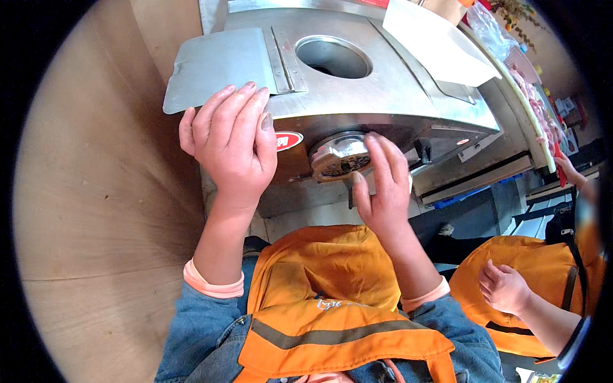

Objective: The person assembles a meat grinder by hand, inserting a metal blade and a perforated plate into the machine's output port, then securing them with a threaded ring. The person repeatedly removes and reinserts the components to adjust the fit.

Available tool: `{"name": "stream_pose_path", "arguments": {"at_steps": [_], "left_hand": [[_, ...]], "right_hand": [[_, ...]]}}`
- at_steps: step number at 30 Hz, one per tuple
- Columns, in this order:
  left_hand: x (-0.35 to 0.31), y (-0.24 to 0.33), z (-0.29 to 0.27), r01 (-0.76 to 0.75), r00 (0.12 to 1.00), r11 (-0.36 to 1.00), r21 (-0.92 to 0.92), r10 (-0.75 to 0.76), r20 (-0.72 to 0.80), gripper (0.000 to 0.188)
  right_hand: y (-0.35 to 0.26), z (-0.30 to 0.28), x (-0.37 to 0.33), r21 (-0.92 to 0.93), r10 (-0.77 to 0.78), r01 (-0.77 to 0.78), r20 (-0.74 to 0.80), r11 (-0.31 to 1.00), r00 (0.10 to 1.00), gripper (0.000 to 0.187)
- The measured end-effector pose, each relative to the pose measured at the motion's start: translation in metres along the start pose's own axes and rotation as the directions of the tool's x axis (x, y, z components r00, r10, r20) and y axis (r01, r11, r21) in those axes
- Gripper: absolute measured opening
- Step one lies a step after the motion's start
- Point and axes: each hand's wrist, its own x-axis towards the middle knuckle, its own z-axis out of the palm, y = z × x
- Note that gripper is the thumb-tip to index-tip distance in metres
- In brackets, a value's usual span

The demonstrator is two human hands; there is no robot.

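Brushed grey metal opens it on the left: the hinged flap [220,67], folded out flat, and over its near edge hangs my left hand [233,143], fingers lightly bent and side by side, thumb close by, nothing held; whether the tips touch the flap I cannot tell. That sheet looks thin and stiff, light enough to swing, best taken by its free outer edge, away from the hinge [284,60]. Moving right, here's the round opening [335,56] in the steel top, and below it, on the machine's front, the star of the show: the chrome ring [341,144] around its perforated plate [343,166]. And my right hand [388,191] is right there at its right edge, half open, thumb parted from the fingers, no closed grip; whether the tips press the metal, I cannot tell. It looks hard, solid, probably heavy and slick on that polish, so the rim is the place, thumb low, fingers spread around the outside. Further right, a black lever [423,150] juts out, and beyond it a co-worker's bare hand [504,288] hovers before an orange apron [533,255].
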Motion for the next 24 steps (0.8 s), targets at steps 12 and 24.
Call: {"name": "stream_pose_path", "arguments": {"at_steps": [12,24], "left_hand": [[-0.001,0.0,0.0,0.016,1.0,1.0,0.017,-0.016,0.003,0.024],[-0.04,0.022,-0.027,0.051,0.997,0.996,-0.078,-0.047,0.058,0.032]], "right_hand": [[-0.002,-0.013,0.005,0.184,-0.044,0.092,-0.252,0.979,0.967,0.042],[0.009,0.06,-0.02,0.902,0.566,-0.387,0.221,0.19,0.794,0.016]]}}
